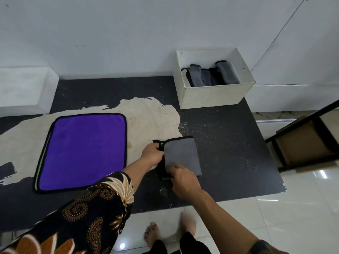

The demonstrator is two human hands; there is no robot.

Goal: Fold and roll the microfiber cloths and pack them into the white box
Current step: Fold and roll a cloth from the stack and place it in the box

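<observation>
Dark speckled board (220,143), worn through to a pale cream patch on its left half, covers the low platform set against a white wall. Near its front edge lies the grey cloth (183,156), a plush microfiber piece folded into an upright rectangle with black piping. The left hand (153,154) is pinched closed on the cloth's upper left corner, where a black loop and a green tag stick out. The right hand (183,180) presses curled fingers onto the cloth's lower left edge. Left of the grey cloth, one purple cloth (82,153) lies spread flat, square with rounded corners and a black border. Beyond the grey cloth, at the board's far right corner, stands one white box (216,96), open-topped and rectangular. Inside it sit about five rolled grey and black cloths (212,74), standing side by side.
</observation>
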